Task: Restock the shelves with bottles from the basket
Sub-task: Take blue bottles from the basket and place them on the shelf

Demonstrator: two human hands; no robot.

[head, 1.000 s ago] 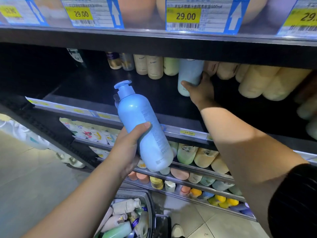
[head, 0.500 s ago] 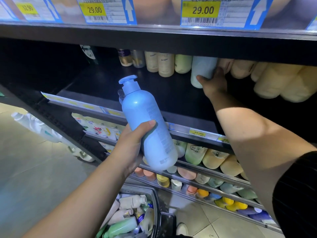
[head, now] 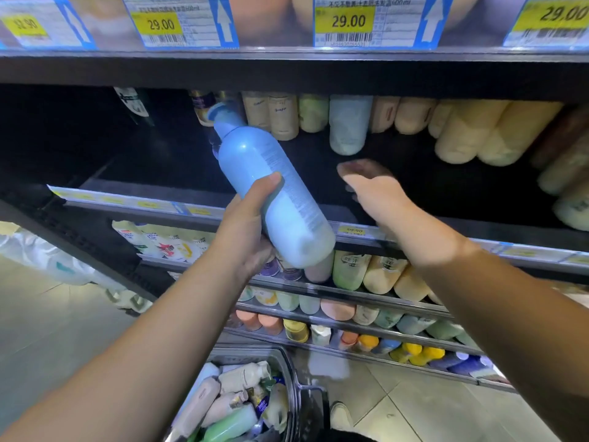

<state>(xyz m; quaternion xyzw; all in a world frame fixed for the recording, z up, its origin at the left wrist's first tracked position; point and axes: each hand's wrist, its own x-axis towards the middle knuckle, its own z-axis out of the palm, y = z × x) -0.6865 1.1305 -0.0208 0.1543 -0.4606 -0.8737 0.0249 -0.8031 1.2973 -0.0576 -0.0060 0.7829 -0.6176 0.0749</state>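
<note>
Price tags (head: 342, 22) "29.00" above blue bottle (head: 255, 161) in left hand (head: 245, 232)

A shop aisle: price tags (head: 344, 22) front shelves (head: 287, 70) stocked with toiletry bottles (head: 471, 132).

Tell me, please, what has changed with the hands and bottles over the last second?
The right hand let go of the pale bottle on the shelf and drew back, open. The left hand raised the blue pump bottle towards the shelf's back row. Unchanged: the left hand's grip on it, the pale bottle standing in its row.
</note>
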